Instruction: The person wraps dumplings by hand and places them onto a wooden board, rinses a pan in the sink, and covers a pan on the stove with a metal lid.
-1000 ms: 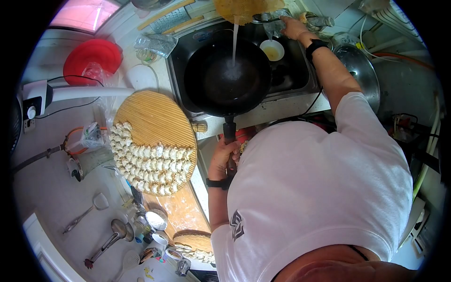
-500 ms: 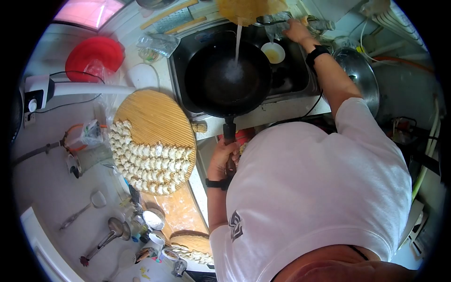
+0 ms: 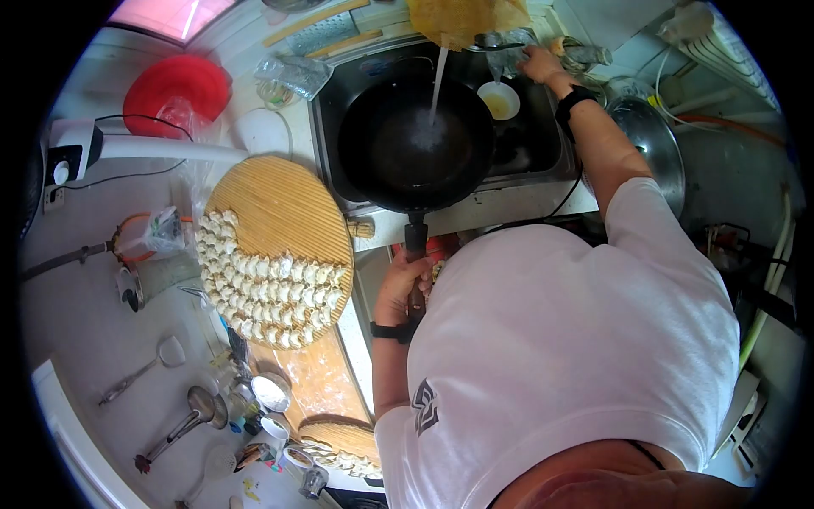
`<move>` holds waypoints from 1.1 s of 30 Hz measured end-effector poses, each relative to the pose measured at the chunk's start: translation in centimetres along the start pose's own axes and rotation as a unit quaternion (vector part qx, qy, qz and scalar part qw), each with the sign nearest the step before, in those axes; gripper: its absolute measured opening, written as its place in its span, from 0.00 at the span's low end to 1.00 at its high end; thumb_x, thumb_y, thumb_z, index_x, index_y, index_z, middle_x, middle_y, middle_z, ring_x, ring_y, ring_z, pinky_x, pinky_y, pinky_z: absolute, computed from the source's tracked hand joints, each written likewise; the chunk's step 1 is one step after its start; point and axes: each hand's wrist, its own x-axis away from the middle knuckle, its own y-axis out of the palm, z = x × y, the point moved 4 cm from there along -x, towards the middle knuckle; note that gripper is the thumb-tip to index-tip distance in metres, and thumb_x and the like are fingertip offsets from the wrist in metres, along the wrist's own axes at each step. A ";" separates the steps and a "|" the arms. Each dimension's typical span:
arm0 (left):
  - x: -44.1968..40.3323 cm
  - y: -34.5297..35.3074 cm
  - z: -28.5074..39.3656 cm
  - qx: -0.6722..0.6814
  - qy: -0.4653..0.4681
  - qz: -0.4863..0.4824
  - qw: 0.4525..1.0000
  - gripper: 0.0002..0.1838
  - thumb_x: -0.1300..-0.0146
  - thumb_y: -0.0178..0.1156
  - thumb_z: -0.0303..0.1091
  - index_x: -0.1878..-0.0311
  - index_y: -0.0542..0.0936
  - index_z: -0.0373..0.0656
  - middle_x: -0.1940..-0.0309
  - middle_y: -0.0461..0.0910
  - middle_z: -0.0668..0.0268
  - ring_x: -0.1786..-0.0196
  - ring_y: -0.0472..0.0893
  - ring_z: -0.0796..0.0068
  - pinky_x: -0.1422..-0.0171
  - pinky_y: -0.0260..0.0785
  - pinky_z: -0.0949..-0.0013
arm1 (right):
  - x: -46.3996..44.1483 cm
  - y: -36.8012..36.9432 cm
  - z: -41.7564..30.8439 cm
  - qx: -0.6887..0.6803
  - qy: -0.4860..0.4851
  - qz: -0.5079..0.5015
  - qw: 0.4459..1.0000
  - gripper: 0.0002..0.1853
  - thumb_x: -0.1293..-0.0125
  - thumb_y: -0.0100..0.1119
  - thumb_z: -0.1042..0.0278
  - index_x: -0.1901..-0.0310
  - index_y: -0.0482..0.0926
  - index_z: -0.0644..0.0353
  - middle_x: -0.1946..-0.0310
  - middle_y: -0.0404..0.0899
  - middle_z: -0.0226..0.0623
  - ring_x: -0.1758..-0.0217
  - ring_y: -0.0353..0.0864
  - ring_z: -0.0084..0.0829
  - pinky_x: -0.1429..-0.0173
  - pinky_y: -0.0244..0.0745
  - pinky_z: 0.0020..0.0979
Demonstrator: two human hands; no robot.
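My left hand (image 3: 411,280) is closed around the handle (image 3: 415,233) of a black wok (image 3: 365,161), which rests over the sink (image 3: 326,127). A stream of water (image 3: 439,85) falls into the wok from beneath a yellow sheet-like thing (image 3: 462,21) that hides the spout. Beyond the sink's right part, my right hand (image 3: 541,66) has curled fingers beside a dark bar-like piece (image 3: 496,44) and clear plastic (image 3: 506,64); what it grips is unclear. A white bowl (image 3: 498,100) with yellowish liquid sits in the sink below that hand.
Left of the sink, a round ridged board (image 3: 280,204) carries rows of dumplings (image 3: 275,293). A second board of dumplings (image 3: 343,437) lies nearer. A red basin (image 3: 176,93), a white lid-like disc (image 3: 261,134), a metal basin (image 3: 649,153) and hanging ladles (image 3: 199,407) surround the workspace.
The view has shifted slightly. Water keeps running into the wok, my left hand stays on its handle, and my right hand remains at nearly the same spot behind the sink.
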 end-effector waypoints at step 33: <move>0.5 0.7 0.4 -0.026 0.020 -0.004 0.999 0.07 0.43 0.59 0.27 0.64 0.69 0.44 0.83 0.68 0.73 0.84 0.65 0.84 0.81 0.53 0.80 | -4.5 1.2 1.8 -0.078 -0.015 0.003 0.997 0.29 0.43 0.61 0.57 0.43 0.75 0.68 0.68 0.84 0.46 0.73 0.84 0.36 0.64 0.77 0.36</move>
